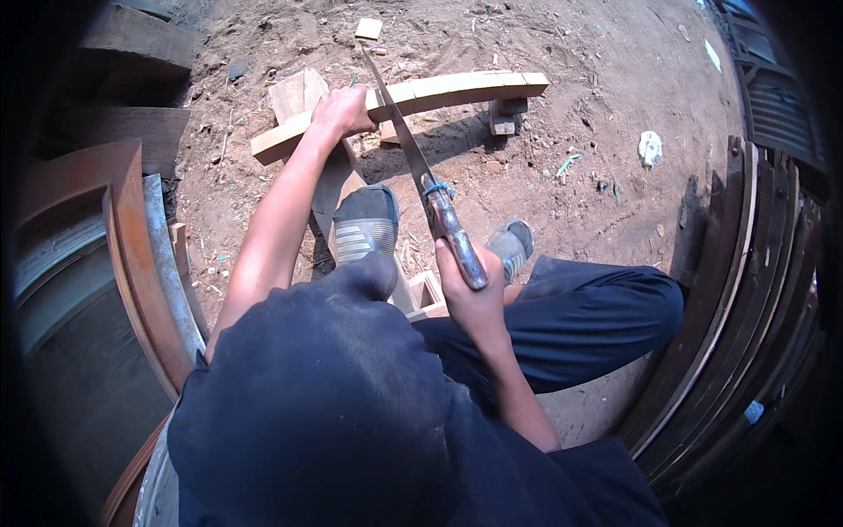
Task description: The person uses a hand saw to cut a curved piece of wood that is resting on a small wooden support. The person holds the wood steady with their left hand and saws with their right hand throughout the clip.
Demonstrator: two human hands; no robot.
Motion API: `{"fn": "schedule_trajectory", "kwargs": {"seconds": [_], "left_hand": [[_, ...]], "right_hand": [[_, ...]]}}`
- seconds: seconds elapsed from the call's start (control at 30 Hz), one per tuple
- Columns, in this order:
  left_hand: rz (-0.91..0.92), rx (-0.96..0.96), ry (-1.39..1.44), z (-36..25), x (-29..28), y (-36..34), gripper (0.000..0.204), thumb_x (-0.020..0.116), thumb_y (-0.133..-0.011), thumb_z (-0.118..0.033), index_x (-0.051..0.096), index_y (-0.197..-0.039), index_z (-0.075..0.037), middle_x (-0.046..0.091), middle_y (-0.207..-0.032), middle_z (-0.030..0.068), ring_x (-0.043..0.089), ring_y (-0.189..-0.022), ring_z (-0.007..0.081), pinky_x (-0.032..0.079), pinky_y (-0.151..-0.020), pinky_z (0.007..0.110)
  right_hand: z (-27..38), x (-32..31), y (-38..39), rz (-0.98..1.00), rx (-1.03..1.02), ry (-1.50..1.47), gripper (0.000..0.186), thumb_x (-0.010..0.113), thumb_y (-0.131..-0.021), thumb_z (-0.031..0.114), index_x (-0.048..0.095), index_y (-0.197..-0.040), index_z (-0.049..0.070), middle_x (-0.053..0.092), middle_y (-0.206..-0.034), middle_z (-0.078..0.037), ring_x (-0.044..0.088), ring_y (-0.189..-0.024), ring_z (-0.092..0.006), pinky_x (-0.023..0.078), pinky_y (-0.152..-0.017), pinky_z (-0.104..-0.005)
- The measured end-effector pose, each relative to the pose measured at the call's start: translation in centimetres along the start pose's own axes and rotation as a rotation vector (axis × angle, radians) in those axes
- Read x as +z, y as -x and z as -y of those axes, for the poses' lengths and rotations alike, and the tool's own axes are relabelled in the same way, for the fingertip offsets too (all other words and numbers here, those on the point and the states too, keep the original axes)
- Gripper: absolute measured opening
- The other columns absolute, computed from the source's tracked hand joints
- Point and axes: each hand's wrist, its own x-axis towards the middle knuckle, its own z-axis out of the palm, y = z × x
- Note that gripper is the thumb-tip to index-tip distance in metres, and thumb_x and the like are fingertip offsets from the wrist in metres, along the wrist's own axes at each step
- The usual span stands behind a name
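Observation:
A pale wooden beam (pixel 439 91) lies across the far side, with several thin lines across its top. My left hand (pixel 344 111) is closed over it, left of its middle. My right hand (pixel 472 285) is wrapped round the worn handle of a hand saw (pixel 408 145), which has a blue tie near the blade. The blade slants up and left and crosses the beam just right of my left hand. Whether its teeth touch the wood, I cannot tell. Beneath the beam's left part runs a wooden plank (pixel 322 206).
Small wood blocks (pixel 505 119) stand under the beam's right part. My sandalled left foot (pixel 366 227) is on the plank. Wooden frames (pixel 127 228) lean at the left, and long dark boards (pixel 711 290) are stacked at the right. A yellow wood offcut (pixel 369 29) lies on the dirt.

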Motion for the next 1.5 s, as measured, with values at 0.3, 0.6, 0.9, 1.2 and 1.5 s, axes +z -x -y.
{"fn": "schedule_trajectory", "kwargs": {"seconds": [0.3,0.6,0.9,1.2,1.5], "left_hand": [[-0.020,-0.016,-0.029,-0.4,0.5,-0.2,0.047,0.078,-0.063,-0.025,0.061,-0.097,0.002,0.067,-0.093,0.0237,0.067,-0.089,0.0373,0.055,-0.079,0.044],[0.022,-0.012,-0.034,0.2,0.2,-0.7,0.049,0.075,-0.064,-0.028,0.056,-0.099,0.001,0.066,-0.091,0.0238,0.065,-0.091,0.0393,0.052,-0.079,0.047],[0.026,0.023,-0.009,1.2,-0.1,0.0,0.047,0.074,-0.066,-0.030,0.053,-0.095,0.001,0.064,-0.087,0.0248,0.063,-0.087,0.0417,0.050,-0.075,0.049],[0.000,0.051,-0.003,0.6,0.9,-0.4,0.046,0.074,-0.065,-0.027,0.054,-0.095,0.001,0.065,-0.088,0.0245,0.064,-0.089,0.0404,0.051,-0.078,0.048],[0.020,0.062,0.010,1.1,1.0,-0.5,0.046,0.074,-0.068,-0.030,0.052,-0.097,-0.001,0.064,-0.091,0.0246,0.062,-0.091,0.0422,0.049,-0.078,0.050]], "right_hand": [[0.4,-0.8,1.4,-0.006,0.046,-0.034,0.019,0.059,-0.087,0.008,0.056,-0.072,-0.002,0.049,-0.055,-0.004,0.046,-0.053,-0.0067,0.037,-0.048,-0.0294],[0.3,3.5,-6.4,0.036,-0.070,0.050,0.020,0.059,-0.086,0.009,0.053,-0.071,-0.003,0.050,-0.054,-0.008,0.047,-0.051,-0.0120,0.037,-0.050,-0.0331],[-1.2,1.3,-0.5,0.015,-0.017,-0.073,0.022,0.060,-0.088,0.008,0.053,-0.069,0.000,0.047,-0.055,-0.002,0.043,-0.052,-0.0060,0.034,-0.048,-0.0282],[-0.8,0.0,1.7,-0.006,0.005,-0.012,0.020,0.059,-0.086,0.008,0.053,-0.069,-0.001,0.047,-0.054,-0.008,0.044,-0.049,-0.0107,0.036,-0.048,-0.0323],[-1.0,4.3,-7.7,-0.018,-0.027,-0.106,0.023,0.058,-0.086,0.012,0.054,-0.069,-0.002,0.050,-0.054,-0.010,0.045,-0.051,-0.0127,0.039,-0.051,-0.0336]]}}
